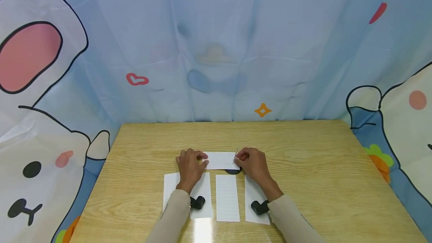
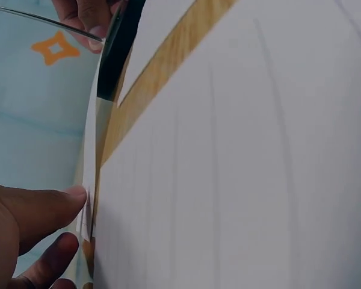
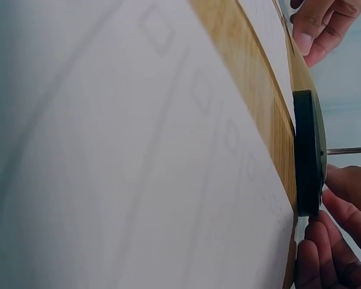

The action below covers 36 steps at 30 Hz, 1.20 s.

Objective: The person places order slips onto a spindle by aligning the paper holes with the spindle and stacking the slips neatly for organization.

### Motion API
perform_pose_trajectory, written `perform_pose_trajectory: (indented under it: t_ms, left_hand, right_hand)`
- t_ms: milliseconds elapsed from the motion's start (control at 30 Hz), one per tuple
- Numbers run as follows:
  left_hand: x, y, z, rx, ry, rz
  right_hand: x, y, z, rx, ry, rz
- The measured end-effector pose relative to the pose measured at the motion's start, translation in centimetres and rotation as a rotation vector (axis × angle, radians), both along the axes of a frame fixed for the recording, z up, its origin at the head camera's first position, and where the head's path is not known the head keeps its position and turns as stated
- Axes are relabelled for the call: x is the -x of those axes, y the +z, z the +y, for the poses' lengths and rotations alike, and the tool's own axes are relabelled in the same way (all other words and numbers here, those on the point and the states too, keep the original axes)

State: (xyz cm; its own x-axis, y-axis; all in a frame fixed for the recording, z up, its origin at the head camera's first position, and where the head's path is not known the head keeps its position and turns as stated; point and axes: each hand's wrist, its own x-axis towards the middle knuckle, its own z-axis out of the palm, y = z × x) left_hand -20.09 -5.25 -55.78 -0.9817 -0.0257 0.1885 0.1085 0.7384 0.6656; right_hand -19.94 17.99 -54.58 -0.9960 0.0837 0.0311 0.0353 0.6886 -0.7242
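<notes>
My left hand point(image 1: 190, 168) pinches the left end of a white lined paper card point(image 1: 219, 159), which lies crosswise between both hands. At its other end my right hand point(image 1: 254, 164) grips the card's edge with thumb and fingers. A thin metal rod point(image 2: 42, 21) rises beside the right fingertips. Under that end of the card shows a dark round base point(image 1: 233, 171), a thick flat disc in the right wrist view. Seen from the left wrist, the card is nearly edge-on, my left thumb point(image 2: 63, 205) against it.
Nearer me on the wooden table point(image 1: 320, 168) lie a middle lined sheet point(image 1: 227, 198), a right sheet point(image 1: 251, 205) partly under my right arm, and white paper point(image 1: 204, 198) partly under my left arm. A cartoon-printed curtain point(image 1: 216, 48) hangs behind the table's back edge.
</notes>
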Motion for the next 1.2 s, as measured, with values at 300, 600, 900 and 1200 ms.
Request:
perform_pose_trajectory:
  t_ms: [300,600,900,1200]
  left_hand:
    - [-0.8,1.0,0.3,-0.077,-0.027,0.018]
    - [-2.0,2.1,0.9,-0.173,-0.039,0.081]
    - [-4.4,2.8,2.0,-0.287,-0.048,0.136]
    - [-6.5,3.5,2.9,-0.327,-0.073,0.152]
  right_hand:
    - [-0.5,0.0,0.6,0.029,0.03,0.011]
    - [-1.9,1.1,1.4,0.096,0.024,0.029]
    - [-3.6,2.5,2.4,0.134,0.071,0.037]
    - [-5.0,3.4,2.9,0.149,0.098,0.068]
